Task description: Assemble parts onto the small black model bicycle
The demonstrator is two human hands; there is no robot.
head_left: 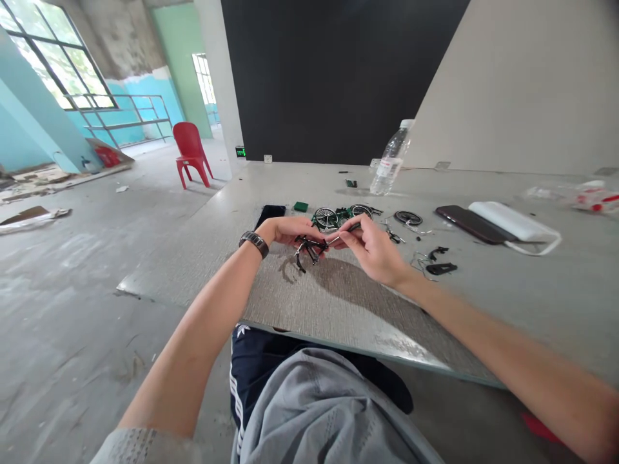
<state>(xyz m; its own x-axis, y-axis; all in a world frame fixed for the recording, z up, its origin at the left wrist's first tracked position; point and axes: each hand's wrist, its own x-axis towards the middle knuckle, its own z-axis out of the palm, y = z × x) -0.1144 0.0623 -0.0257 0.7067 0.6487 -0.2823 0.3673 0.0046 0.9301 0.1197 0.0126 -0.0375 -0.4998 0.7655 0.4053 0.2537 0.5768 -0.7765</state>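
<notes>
My left hand is closed around a small black model bicycle frame, held a little above the table. A curved black fender-like part hangs from the frame's near end. My right hand pinches a thin screwdriver with a dark handle, its metal shaft pointing left at the frame. Whether the tip sits on a screw is too small to tell. Just behind my hands stands a green model bicycle with spoked wheels, partly covered by my fingers.
A loose spoked wheel, black small parts and thin wires lie right of my hands. Farther right are a dark phone and a white power bank with a strap. A plastic bottle stands behind; a green block lies left.
</notes>
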